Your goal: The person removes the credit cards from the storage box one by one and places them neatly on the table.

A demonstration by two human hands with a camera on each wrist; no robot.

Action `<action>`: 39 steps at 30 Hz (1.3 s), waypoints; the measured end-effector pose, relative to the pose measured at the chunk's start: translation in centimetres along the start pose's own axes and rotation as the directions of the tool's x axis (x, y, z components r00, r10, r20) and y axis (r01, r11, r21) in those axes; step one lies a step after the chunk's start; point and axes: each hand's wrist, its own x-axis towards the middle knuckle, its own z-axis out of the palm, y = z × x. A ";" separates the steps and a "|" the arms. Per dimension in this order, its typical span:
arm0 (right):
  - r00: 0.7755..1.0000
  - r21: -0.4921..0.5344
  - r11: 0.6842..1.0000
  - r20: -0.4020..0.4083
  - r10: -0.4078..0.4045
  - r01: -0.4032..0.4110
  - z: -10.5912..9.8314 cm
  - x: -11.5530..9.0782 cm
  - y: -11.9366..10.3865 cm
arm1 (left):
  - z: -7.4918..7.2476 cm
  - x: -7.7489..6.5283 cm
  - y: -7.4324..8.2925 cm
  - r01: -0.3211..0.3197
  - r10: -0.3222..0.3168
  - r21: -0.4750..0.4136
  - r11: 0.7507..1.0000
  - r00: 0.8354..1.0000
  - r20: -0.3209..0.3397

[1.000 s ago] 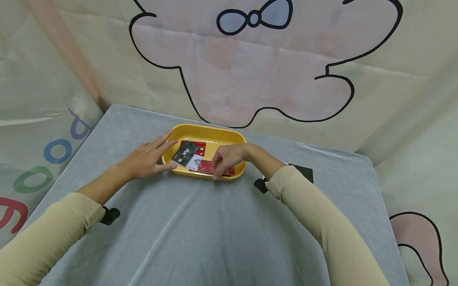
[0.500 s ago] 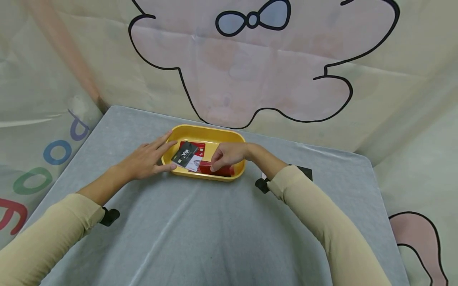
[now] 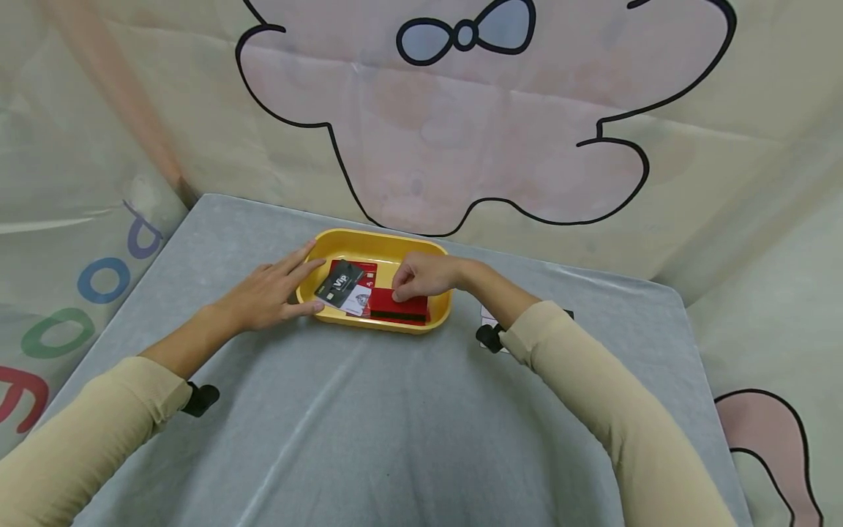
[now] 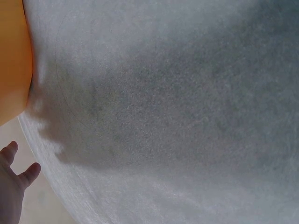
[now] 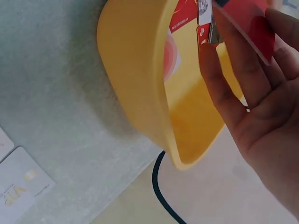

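Note:
A yellow tray (image 3: 395, 239) holds several overlapping cards. Among them are a dark VIP card (image 3: 339, 282) with a white corner and a red card (image 3: 370, 271) partly under it. My left hand (image 3: 268, 294) rests at the tray's left end, fingers spread against the rim. Over the tray's right half, my right hand (image 3: 428, 275) pinches a red card with a black stripe (image 3: 399, 307) between thumb and fingers. In the right wrist view that red card (image 5: 252, 30) is tilted above the tray. Only part of my left hand (image 4: 11, 189) shows in the left wrist view.
A grey cloth (image 3: 369, 424) covers the table. To the right of the tray, a white card (image 3: 487, 316) lies partly hidden by my right forearm; the right wrist view shows a pale VIP card (image 5: 21, 182) there. A patterned curtain (image 3: 461, 146) hangs behind the table.
My right hand has risen slightly in the tray and lifts the red striped card, which now shows more of its face. My left hand has stayed in place.

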 end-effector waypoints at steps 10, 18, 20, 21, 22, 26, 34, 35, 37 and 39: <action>0.987 0.024 1.000 -0.159 -0.016 0.020 -1.3 -2.7 0.8 | -0.1 0.0 0.0 -0.020 0.020 0.009 1.000 1.000 -0.012; 0.969 0.054 0.998 -0.247 0.029 -0.016 -2.4 -6.0 2.8 | -0.1 0.0 0.1 -0.007 0.007 0.014 1.000 1.000 -0.003; 0.965 0.065 0.998 -0.258 0.035 -0.019 -2.7 -7.0 3.4 | -0.1 -0.1 0.1 -0.008 0.008 0.014 1.000 1.000 -0.004; 0.965 0.064 0.998 -0.262 0.025 -0.008 -2.8 -7.4 3.7 | -0.1 -0.1 0.1 -0.009 0.009 0.014 1.000 1.000 -0.002; 0.964 0.066 0.998 -0.265 0.028 -0.010 -2.9 -7.8 4.0 | -0.1 -0.1 0.1 -0.010 0.010 0.012 1.000 1.000 -0.001; 0.959 0.075 0.997 -0.279 0.040 -0.020 -3.2 -9.5 5.4 | -0.2 -0.1 0.1 -0.008 0.008 0.003 1.000 1.000 0.000; 0.956 0.129 0.989 -0.276 0.100 -0.067 -2.8 -12.6 8.6 | -0.3 -0.2 0.3 -0.009 0.009 0.006 1.000 1.000 -0.001; 0.955 0.131 0.989 -0.277 0.107 -0.072 -2.7 -13.0 8.9 | -0.3 -0.2 0.3 -0.010 0.010 0.009 1.000 1.000 0.000; 0.952 0.133 0.988 -0.285 0.113 -0.078 -2.4 -13.6 9.5 | -0.3 -0.1 0.3 -0.008 0.008 0.010 1.000 1.000 0.003; 0.948 0.142 0.986 -0.292 0.130 -0.092 -2.0 -14.2 10.1 | -0.2 -0.1 0.3 -0.006 0.006 0.010 1.000 1.000 0.007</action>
